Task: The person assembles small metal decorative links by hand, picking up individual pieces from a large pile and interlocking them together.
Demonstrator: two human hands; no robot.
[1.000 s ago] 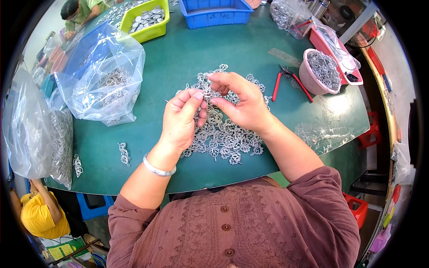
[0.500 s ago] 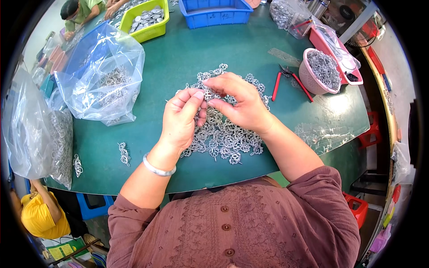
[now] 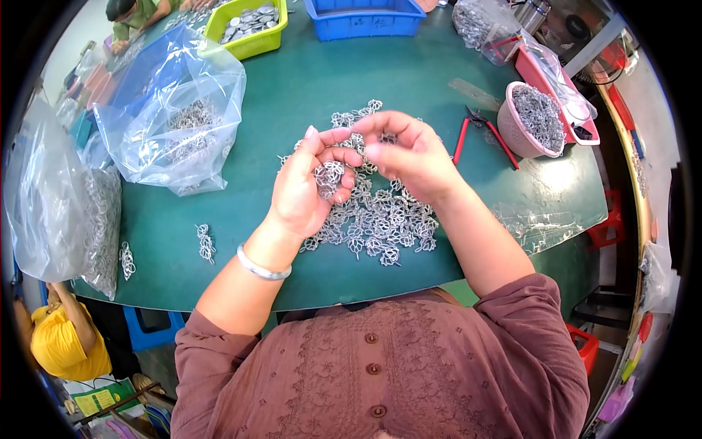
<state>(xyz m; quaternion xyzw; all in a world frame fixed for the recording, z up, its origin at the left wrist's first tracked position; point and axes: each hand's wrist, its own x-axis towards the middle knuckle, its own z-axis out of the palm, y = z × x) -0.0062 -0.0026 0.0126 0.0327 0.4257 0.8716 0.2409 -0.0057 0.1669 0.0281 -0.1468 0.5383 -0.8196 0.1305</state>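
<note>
My left hand (image 3: pixel 303 183), palm turned up and fingers curled, cradles a small cluster of silver wire pieces (image 3: pixel 329 179) bent into petal-like loops. Facing it, my right hand (image 3: pixel 413 157) has its thumb and fingers bent close to the left fingertips. Something greyish shows in the curl of the right hand, too blurred to make out. Under and around both hands spreads a loose pile of the same silver wire pieces (image 3: pixel 384 223) on the green table (image 3: pixel 307 80).
Red-handled pliers (image 3: pixel 486 137) lie right of the pile, beside a pink basket (image 3: pixel 512 128) of wire pieces. Open plastic bags (image 3: pixel 227 91) of pieces stand left. A yellow-green bin (image 3: pixel 267 40) and a blue bin (image 3: pixel 365 28) sit at the back. Other people work at left.
My hands were pinching together over one piece; now the left hand has turned palm up and opened somewhat, showing the cluster, while the right hand has drawn slightly right.
</note>
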